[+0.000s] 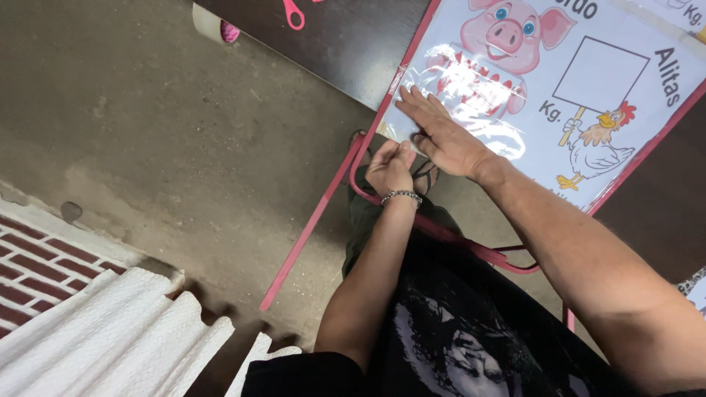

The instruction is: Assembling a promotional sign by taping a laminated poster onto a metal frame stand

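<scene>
Underneath, bare concrete floor [169, 125]; dark table [338, 44] beneath right hand [445, 136]-pressed poster [588, 81].

The poster [588, 81] was glossy paper under clear plastic film that caught white glare beside the right hand [441, 136]. Its red edging strip [331, 198] looked like smooth plastic. The dark tabletop [346, 44] appeared as matt wood. The left hand [390, 167] wore 1 metal chain bracelet [401, 195]. The concrete floor [169, 132] was rough and matt. The white cloth [110, 331], near left, was coarsely textured.
</scene>
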